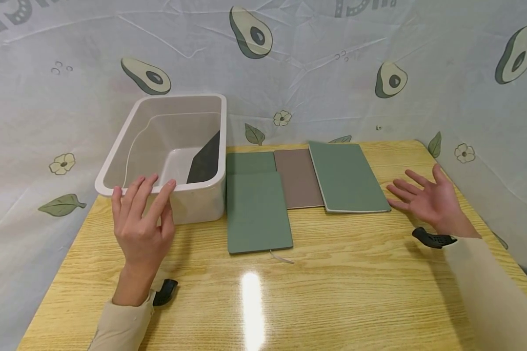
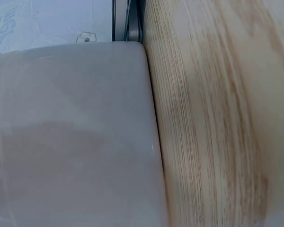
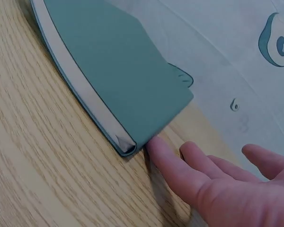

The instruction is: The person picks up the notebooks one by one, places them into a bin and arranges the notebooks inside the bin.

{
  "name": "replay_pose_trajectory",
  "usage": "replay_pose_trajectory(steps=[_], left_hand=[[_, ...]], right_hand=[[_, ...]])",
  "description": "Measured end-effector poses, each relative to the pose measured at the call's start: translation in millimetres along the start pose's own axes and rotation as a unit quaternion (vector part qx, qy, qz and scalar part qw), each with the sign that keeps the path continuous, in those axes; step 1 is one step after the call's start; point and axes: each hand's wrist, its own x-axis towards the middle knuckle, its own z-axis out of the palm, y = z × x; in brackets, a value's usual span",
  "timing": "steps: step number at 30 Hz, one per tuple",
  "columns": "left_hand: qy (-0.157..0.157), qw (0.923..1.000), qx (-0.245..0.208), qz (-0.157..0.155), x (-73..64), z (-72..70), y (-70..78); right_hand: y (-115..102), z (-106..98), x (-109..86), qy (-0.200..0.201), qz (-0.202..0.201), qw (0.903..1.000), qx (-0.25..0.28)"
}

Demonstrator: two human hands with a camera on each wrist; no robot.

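In the head view my left hand rests its fingertips along the near rim of a light grey plastic bin, fingers spread and slightly bent. A dark flat item leans inside the bin against its right wall. On the right, my right hand lies palm up with loose fingers, beside a thick green notebook. The right wrist view has the fingertips right at the corner of that notebook, with its page edges showing. The left wrist view is mostly filled by the bin's outer wall; the left fingers barely show there.
Between bin and thick notebook lie a green notebook with a ribbon, another green one partly beneath it, and a brown notebook. All stand on a wooden table. An avocado-print cloth hangs behind.
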Motion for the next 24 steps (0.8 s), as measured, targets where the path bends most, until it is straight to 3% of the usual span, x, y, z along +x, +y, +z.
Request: replay_pose_trajectory(steps=[4,8,11,15,18,19,22,24], left_hand=[[0.000,1.0000,0.000,-0.003,0.6,0.0,1.3],[-0.001,1.0000,0.001,-0.003,1.4,-0.4,3.0],[-0.001,1.0000,0.001,-0.002,2.0,-0.6,2.7],[-0.001,1.0000,0.000,-0.001,2.2,-0.4,1.7],[0.000,1.0000,0.000,0.002,2.4,-0.2,1.0],[0.000,1.0000,0.000,0.004,2.2,-0.2,0.7],[-0.003,1.0000,0.000,0.003,2.0,-0.6,0.3],[-0.003,1.0000,0.001,0.004,1.7,-1.0,0.0]], right_hand=[[-2,3,-0.3,-0.006,0.010,0.9997,-0.021],[-1,15,6.4,0.043,0.007,0.9941,-0.099],[3,27,12.4,0.095,0.008,0.9760,-0.196],[9,39,19.0,0.139,0.013,0.9408,-0.309],[16,44,24.3,0.167,0.004,0.9018,-0.398],[20,45,26.4,0.180,0.000,0.8821,-0.435],[33,50,32.3,0.212,-0.015,0.8049,-0.554],[43,53,35.8,0.230,-0.026,0.7437,-0.627]])
